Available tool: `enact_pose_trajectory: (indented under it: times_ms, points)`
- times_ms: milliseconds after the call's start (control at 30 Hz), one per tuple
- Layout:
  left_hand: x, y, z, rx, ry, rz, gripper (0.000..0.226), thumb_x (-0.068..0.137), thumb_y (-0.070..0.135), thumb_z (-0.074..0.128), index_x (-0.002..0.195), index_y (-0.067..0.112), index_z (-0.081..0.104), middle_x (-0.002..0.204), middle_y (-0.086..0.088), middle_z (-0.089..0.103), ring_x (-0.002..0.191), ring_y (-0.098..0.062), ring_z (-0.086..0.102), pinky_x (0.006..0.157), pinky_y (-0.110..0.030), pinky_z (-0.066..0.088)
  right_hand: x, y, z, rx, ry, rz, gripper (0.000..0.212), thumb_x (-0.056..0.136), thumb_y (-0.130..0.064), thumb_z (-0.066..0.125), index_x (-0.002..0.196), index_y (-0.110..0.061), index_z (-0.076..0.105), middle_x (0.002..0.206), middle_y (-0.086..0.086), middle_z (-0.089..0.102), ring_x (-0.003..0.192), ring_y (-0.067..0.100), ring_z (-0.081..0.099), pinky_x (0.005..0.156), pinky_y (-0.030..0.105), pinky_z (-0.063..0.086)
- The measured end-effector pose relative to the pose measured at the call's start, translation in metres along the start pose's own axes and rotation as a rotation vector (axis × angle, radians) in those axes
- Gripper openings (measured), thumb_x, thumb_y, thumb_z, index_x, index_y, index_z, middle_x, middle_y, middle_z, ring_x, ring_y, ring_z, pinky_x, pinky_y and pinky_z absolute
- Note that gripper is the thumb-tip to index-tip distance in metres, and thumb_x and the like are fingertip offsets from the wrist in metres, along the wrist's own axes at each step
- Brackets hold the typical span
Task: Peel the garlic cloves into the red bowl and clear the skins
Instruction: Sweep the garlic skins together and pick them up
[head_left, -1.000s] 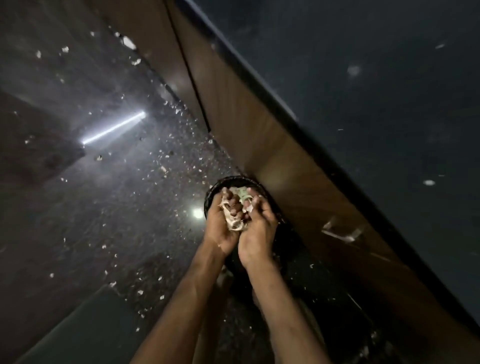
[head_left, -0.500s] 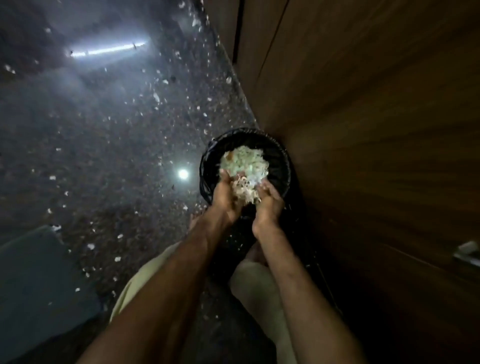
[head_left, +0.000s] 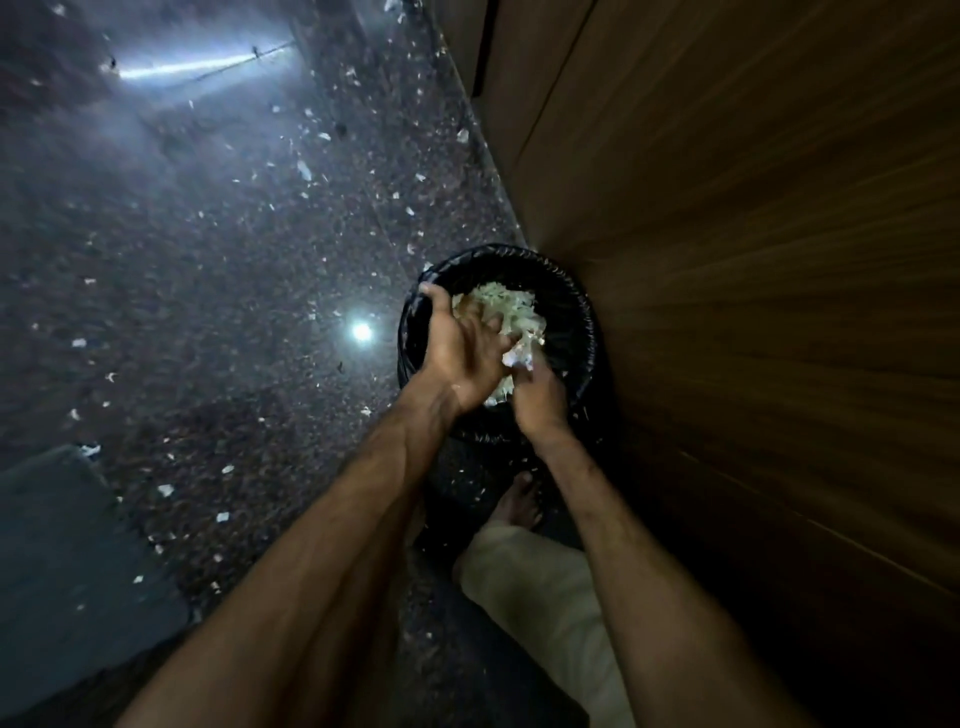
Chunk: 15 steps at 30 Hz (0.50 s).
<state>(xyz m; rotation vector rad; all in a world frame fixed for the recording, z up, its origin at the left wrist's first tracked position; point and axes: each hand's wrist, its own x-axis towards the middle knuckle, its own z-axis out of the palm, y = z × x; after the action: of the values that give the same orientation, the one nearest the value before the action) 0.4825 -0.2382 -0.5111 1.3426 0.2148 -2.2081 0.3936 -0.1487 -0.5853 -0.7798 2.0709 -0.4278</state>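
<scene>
Over the black bin (head_left: 572, 317), the left hand (head_left: 457, 358) is spread open and holds nothing. The right hand (head_left: 537, 400) pinches a clump of garlic skins (head_left: 519, 358), with more heaped inside the bin.

- Floor (head_left: 208, 312): dark speckled stone, polished; high gloss, lamp reflections carried on it.
- Bin liner (head_left: 569, 312): thin black plastic, glossy, creased and gathered at rim.
- Garlic skins (head_left: 506, 306): thin, papery, pale, matt; crumpled in bin. Flakes of same material seen scattered over floor.
- Cabinet panel (head_left: 727, 260): brown wood grain, smooth, low sheen. Solid wood or laminate cannot be determined.
- Trouser leg (head_left: 545, 597): pale cloth, matt, soft folds noted.
- Mat (head_left: 62, 561): dark grey, matt, even surface; material cannot be determined.
</scene>
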Motion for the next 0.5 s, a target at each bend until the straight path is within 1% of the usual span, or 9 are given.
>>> enact_pose_trajectory:
  times_ms: [33, 100, 167, 233, 267, 300, 367, 433, 500]
  points:
    - [0.003, 0.001, -0.003, -0.01, 0.041, -0.001, 0.1, 0.087, 0.082, 0.0, 0.159, 0.017, 0.023, 0.161, -0.012, 0.031, 0.146, -0.04, 0.031, 0.11, -0.052, 0.03, -0.004, -0.013, -0.009, -0.003, 0.055, 0.013, 0.053, 0.088, 0.003, 0.055, 0.14, -0.008, 0.057, 0.131, 0.019, 0.062, 0.119, 0.035, 0.06, 0.104, 0.041, 0.048]
    - [0.0, 0.001, -0.002, 0.034, 0.08, 0.014, 0.096, 0.09, 0.079, -0.001, 0.156, 0.017, 0.029, 0.161, -0.012, 0.033, 0.146, -0.039, 0.031, 0.116, -0.053, 0.025, -0.012, -0.026, -0.019, 0.106, 0.208, 0.075, 0.038, 0.079, 0.017, 0.063, 0.101, -0.012, 0.074, 0.103, 0.018, 0.072, 0.092, 0.037, 0.071, 0.083, 0.049, 0.06]
    - [-0.002, -0.005, -0.002, 0.088, 0.118, 0.036, 0.093, 0.093, 0.076, 0.002, 0.143, 0.012, 0.047, 0.151, -0.012, 0.046, 0.132, -0.032, 0.05, 0.106, -0.043, 0.04, -0.019, -0.036, -0.028, 0.164, 0.219, 0.086, 0.034, 0.082, 0.007, 0.074, 0.073, -0.025, 0.067, 0.084, 0.014, 0.075, 0.067, 0.032, 0.073, 0.058, 0.04, 0.06]
    - [-0.005, -0.011, -0.002, 0.176, 0.142, 0.031, 0.086, 0.097, 0.072, 0.005, 0.13, 0.01, 0.056, 0.142, -0.01, 0.055, 0.112, -0.022, 0.06, 0.097, -0.034, 0.045, -0.023, -0.038, -0.028, 0.163, 0.219, 0.085, 0.021, 0.09, -0.015, 0.075, 0.07, -0.02, 0.069, 0.08, 0.013, 0.075, 0.055, 0.029, 0.069, 0.044, 0.031, 0.052]
    - [-0.002, -0.014, -0.005, 0.207, 0.14, 0.045, 0.085, 0.098, 0.07, 0.005, 0.136, 0.01, 0.052, 0.141, -0.006, 0.056, 0.112, -0.019, 0.058, 0.101, -0.033, 0.041, -0.025, -0.042, -0.028, 0.095, 0.253, 0.073, 0.033, 0.096, -0.034, 0.066, 0.071, -0.013, 0.073, 0.077, 0.013, 0.075, 0.055, 0.029, 0.068, 0.045, 0.032, 0.051]
    - [0.0, -0.016, -0.006, 0.222, 0.136, 0.055, 0.086, 0.098, 0.069, 0.004, 0.144, 0.009, 0.046, 0.139, -0.001, 0.054, 0.116, -0.019, 0.054, 0.104, -0.033, 0.037, -0.027, -0.045, -0.03, 0.0, 0.304, 0.075, 0.059, 0.098, -0.054, 0.049, 0.071, -0.009, 0.075, 0.073, 0.014, 0.074, 0.058, 0.031, 0.068, 0.051, 0.035, 0.052]
    - [-0.001, -0.013, -0.007, 0.244, 0.109, 0.059, 0.09, 0.096, 0.071, 0.002, 0.146, 0.009, 0.044, 0.138, 0.0, 0.053, 0.124, -0.025, 0.052, 0.104, -0.037, 0.04, -0.033, -0.052, -0.035, -0.111, 0.367, 0.06, 0.085, 0.095, -0.071, 0.026, 0.068, -0.006, 0.073, 0.068, 0.015, 0.071, 0.061, 0.034, 0.065, 0.056, 0.037, 0.049]
    - [0.004, -0.012, -0.014, 0.209, 0.121, 0.038, 0.097, 0.092, 0.079, 0.004, 0.129, 0.009, 0.06, 0.125, -0.011, 0.067, 0.115, -0.031, 0.06, 0.095, -0.04, 0.05, -0.052, -0.061, -0.038, -0.133, 0.378, -0.101, 0.07, 0.093, -0.07, 0.036, 0.066, -0.013, 0.064, 0.067, 0.011, 0.068, 0.063, 0.032, 0.062, 0.054, 0.037, 0.044]
    - [0.007, -0.015, -0.029, 0.186, 0.128, -0.013, 0.106, 0.082, 0.091, 0.016, 0.132, 0.009, 0.061, 0.129, -0.022, 0.064, 0.112, -0.034, 0.062, 0.103, -0.047, 0.047, -0.076, -0.07, -0.031, -0.058, 0.272, -0.302, 0.047, 0.094, -0.064, 0.045, 0.084, -0.021, 0.061, 0.087, 0.003, 0.068, 0.08, 0.023, 0.063, 0.067, 0.034, 0.048]
